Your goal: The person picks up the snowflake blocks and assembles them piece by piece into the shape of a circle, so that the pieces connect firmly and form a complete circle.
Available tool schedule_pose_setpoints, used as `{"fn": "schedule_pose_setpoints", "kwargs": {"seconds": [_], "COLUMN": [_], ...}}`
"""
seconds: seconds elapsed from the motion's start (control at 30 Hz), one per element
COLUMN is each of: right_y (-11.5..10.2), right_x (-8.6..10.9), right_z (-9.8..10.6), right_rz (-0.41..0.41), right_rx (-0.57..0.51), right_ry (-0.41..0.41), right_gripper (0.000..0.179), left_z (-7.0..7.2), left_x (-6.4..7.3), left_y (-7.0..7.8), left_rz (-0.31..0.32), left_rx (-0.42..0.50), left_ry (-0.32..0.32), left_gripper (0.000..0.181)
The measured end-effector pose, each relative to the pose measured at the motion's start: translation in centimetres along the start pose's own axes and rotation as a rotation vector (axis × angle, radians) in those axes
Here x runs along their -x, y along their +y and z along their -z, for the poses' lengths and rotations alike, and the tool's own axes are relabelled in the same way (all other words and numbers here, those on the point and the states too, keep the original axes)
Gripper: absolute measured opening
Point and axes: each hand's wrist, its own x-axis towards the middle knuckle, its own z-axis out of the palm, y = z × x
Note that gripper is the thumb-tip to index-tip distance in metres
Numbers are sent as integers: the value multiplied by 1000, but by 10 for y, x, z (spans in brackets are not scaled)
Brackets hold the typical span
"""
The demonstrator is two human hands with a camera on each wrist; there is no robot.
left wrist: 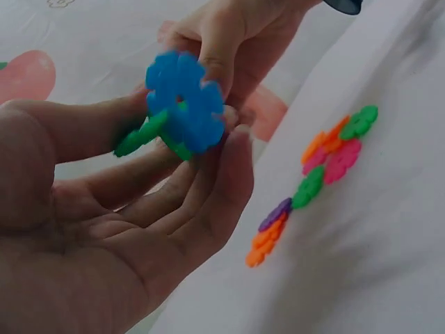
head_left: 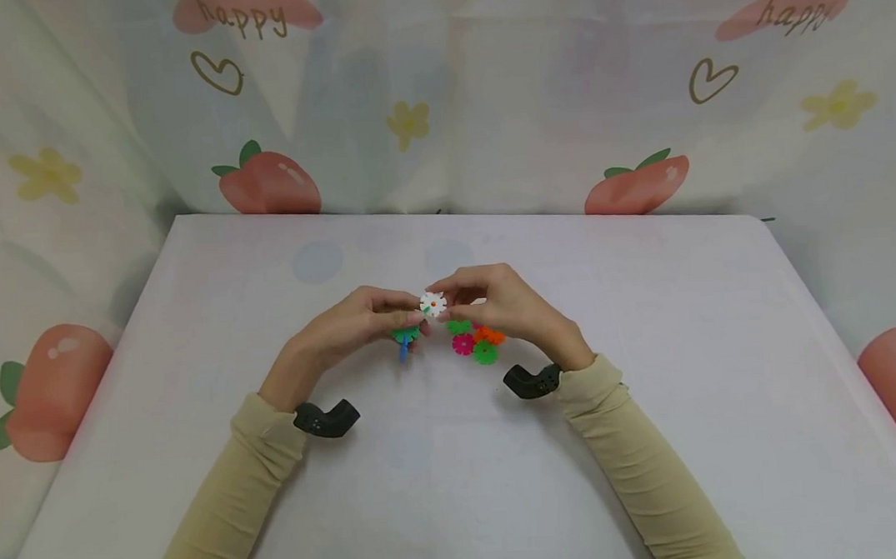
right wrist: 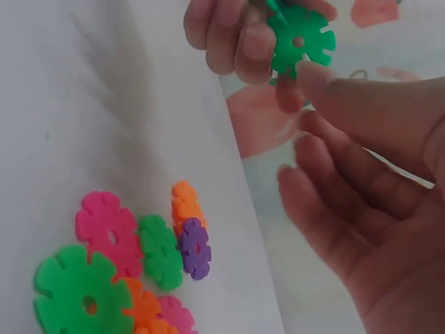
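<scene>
In the left wrist view my left hand [left wrist: 132,229] pinches joined flower-shaped interlocking discs: a blue disc [left wrist: 184,101] faces the camera, with a green disc [left wrist: 142,134] slotted across it. My right hand [right wrist: 375,174] reaches in from the other side. Its thumb and forefinger pinch the edge of a notched green disc [right wrist: 299,42] against the left hand's fingers. From the head view, a disc [head_left: 432,303] between both sets of fingertips looks white with an orange centre. The left hand [head_left: 352,321] and right hand [head_left: 501,298] are raised above the table, fingertips close together.
Loose discs lie on the white table [head_left: 442,496] below the hands: a pink disc [right wrist: 108,233], a green disc [right wrist: 83,296], a purple disc [right wrist: 196,248] and several others, some overlapping. A printed curtain [head_left: 485,103] hangs behind the table's far edge.
</scene>
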Motion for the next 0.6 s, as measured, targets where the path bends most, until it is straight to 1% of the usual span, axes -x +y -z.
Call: {"fn": "schedule_pose_setpoints", "kwargs": {"seconds": [0.07, 0.13, 0.23, 0.33, 0.47, 0.6], "right_y": [1, 2, 5, 9, 14, 18], "right_x": [0, -1, 0, 1, 1, 0], "right_z": [1, 1, 2, 5, 12, 16], "right_rz": [6, 4, -14, -42, -87, -134], "right_rx": [26, 48, 86, 142, 203, 228], "right_ry": [-35, -64, -81, -77, -79, -99], "right_gripper": [33, 34, 38, 37, 29, 22], "left_z": [-1, -3, -5, -5, -4, -2], "left_x": [-2, -4, -8, -9, -9, -9], "left_y": [-1, -3, -8, -11, -13, -14], "left_rz": [6, 22, 59, 83, 101, 112], "left_rx": [18, 41, 49, 44, 35, 37], "left_ry": [-23, -29, 1, 30, 63, 92], "left_gripper": [37, 38, 37, 34, 32, 33]}}
